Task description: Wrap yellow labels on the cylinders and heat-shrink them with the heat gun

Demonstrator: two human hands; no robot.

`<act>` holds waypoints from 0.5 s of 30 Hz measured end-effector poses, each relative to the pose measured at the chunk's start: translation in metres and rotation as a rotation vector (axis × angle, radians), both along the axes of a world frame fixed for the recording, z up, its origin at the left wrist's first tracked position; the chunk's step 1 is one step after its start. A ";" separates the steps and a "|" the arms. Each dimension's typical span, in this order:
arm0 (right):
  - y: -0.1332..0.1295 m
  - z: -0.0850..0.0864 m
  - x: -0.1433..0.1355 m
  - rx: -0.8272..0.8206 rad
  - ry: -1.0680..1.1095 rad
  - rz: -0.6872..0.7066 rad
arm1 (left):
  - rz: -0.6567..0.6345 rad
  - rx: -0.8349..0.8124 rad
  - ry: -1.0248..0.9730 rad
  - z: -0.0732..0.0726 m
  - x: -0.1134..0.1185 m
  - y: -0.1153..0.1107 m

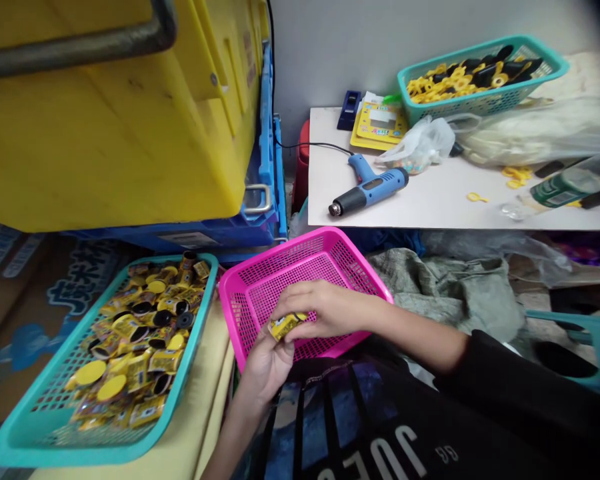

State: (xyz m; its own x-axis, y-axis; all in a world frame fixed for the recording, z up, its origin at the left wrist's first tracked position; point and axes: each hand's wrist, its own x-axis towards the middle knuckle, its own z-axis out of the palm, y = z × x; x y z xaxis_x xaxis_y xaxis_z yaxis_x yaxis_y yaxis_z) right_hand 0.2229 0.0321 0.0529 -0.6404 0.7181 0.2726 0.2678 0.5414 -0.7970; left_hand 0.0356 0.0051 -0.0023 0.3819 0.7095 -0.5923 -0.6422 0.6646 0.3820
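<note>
My right hand (327, 308) is closed around a small yellow labelled cylinder (286, 326), its fingers curled over the top and along the side. From below, my left hand (269, 365) pinches the near left end of the same piece. Both hands are above a bright pink mesh basket (240, 333), whose visible floor is bare. At the left, a teal basket (183, 380) holds many similar yellow labelled cylinders (139, 370), some with yellow discs and others showing dark round ends.
A blue heat gun (375, 190) lies on a white table (330, 160). Behind it stand yellow cards (379, 123) and a teal basket (480, 103) of yellow and black parts. Plastic bags (420, 145) lie alongside. A large yellow bin (115, 127) looms at upper left.
</note>
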 end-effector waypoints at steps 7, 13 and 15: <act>0.001 0.001 -0.002 -0.140 -0.008 -0.021 | -0.038 0.063 0.018 0.019 -0.011 0.007; -0.003 -0.003 0.002 -0.332 0.088 -0.064 | -0.119 0.284 0.203 0.032 -0.002 0.006; -0.005 -0.006 0.007 -0.444 0.174 -0.083 | -0.130 0.292 0.221 0.034 0.000 0.005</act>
